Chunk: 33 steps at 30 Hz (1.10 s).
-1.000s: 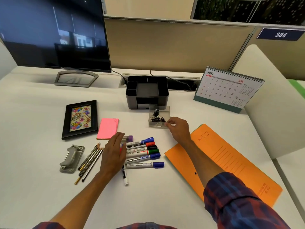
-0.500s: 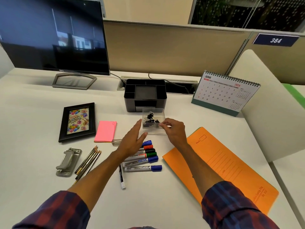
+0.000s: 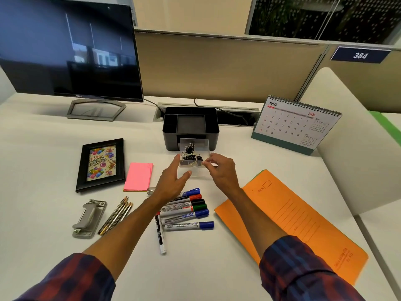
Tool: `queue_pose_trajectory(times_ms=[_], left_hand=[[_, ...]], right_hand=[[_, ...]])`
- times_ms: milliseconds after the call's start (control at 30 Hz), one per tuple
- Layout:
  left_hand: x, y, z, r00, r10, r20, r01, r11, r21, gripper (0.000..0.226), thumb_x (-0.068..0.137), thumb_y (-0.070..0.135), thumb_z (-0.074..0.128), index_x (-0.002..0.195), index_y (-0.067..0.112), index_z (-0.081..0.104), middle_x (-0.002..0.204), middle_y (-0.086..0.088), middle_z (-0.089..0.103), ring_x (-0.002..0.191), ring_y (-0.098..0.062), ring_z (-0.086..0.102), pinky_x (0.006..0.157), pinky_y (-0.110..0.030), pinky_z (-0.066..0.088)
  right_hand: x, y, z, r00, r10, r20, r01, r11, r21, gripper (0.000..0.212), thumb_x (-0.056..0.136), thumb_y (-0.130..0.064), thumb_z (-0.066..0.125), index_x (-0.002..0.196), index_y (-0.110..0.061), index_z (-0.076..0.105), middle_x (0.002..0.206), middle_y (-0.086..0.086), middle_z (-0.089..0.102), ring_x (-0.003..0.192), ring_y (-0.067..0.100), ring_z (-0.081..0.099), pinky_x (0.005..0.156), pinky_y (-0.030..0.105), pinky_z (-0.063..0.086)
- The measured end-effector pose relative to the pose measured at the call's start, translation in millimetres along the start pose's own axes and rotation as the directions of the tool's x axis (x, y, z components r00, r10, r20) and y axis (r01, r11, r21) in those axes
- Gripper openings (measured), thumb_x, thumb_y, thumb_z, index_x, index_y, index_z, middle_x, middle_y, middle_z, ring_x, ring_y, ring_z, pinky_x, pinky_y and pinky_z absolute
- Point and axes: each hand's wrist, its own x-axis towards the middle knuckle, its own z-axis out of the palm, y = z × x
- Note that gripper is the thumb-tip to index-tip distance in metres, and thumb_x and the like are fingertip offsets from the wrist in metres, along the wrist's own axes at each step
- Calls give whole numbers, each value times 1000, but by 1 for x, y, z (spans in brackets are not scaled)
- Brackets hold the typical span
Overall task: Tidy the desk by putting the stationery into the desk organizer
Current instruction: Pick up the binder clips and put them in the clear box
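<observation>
Small clear plastic box [image 3: 193, 154] holding black binder clips [image 3: 191, 153] held above white desk [image 3: 43, 148], just before black plastic desk organizer [image 3: 191, 127] near far edge. Right hand [image 3: 219, 170] pinches box's right near corner. Left hand [image 3: 173, 179], fingers spread, touches box's left side. Markers [image 3: 186, 211] lie toward near edge.

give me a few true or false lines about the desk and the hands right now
1. The right hand pinches the clear box of binder clips. True.
2. The organizer is full of markers. False: the markers lie on the desk.
3. The calendar shows June. True.
4. The left hand grips a pencil. False: it is open beside the box; the pencils lie untouched.
5. The pink sticky notes lie on the orange folder. False: they lie beside the photo frame.
</observation>
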Motion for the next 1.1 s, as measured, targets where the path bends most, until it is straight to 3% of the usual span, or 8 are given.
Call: queue_pose_trajectory(times_ms=[133,300,500,667,767,867,1000,1100], left_hand=[[1,-1,-3,1000,6,-5,-6,1000,13,70,98,31,54,154,22,14,160,-3,22,143,-30,31,112,-43,30],[7,1,-7,1000,-3,2,3,999,36,72,98,33,54,155,22,12,160,-3,20,144,-30,30,113,-43,29],[20,2,-10,1000,-11,5,11,1000,21,74,97,33,56,155,22,11,161,-2,19,144,-30,29,113,-44,29],[34,3,-10,1000,-23,-21,24,999,41,70,97,32,56,154,21,16,159,-4,24,142,-32,33,111,-45,32],[48,3,-10,992,-39,-121,46,997,57,63,97,31,57,152,17,29,152,-9,39,134,-33,45,108,-47,39],[64,4,-13,978,-17,-207,28,998,51,57,94,27,62,146,13,42,141,-10,54,126,-32,54,105,-47,44],[80,9,-19,965,-27,-262,33,999,16,67,90,15,68,149,12,35,137,-13,57,122,-31,58,103,-44,44],[90,10,-25,957,9,-290,6,999,49,73,90,11,68,151,12,28,121,-14,66,108,-28,65,98,-39,48]], right_hand=[[3,-5,2,1000,-11,4,11,1000,-18,21,88,-23,70,97,-4,74,99,9,73,88,20,68,76,36,59],[12,-10,3,1000,3,12,-3,1000,-18,21,89,-21,69,99,-3,73,103,11,72,99,21,66,76,24,53],[22,-12,8,1000,19,-13,-19,1000,-9,20,90,-22,68,101,-6,72,101,9,72,90,19,67,79,33,58],[32,-10,13,999,34,-16,-34,999,-14,20,91,-21,66,109,-10,68,106,8,71,97,20,67,85,37,58],[38,-12,15,998,60,7,-60,998,-31,29,91,-22,67,117,-14,60,109,9,70,99,22,66,87,36,57],[45,-14,16,997,73,14,-72,995,-64,51,89,-25,70,134,-16,48,115,8,68,100,23,67,89,34,56],[58,-13,16,993,115,18,-111,983,-143,77,89,-28,69,152,-15,26,107,7,69,88,20,68,86,33,56],[66,-12,16,990,141,29,-132,969,-211,70,91,-32,66,149,-13,33,106,7,68,93,22,66,88,34,53]])
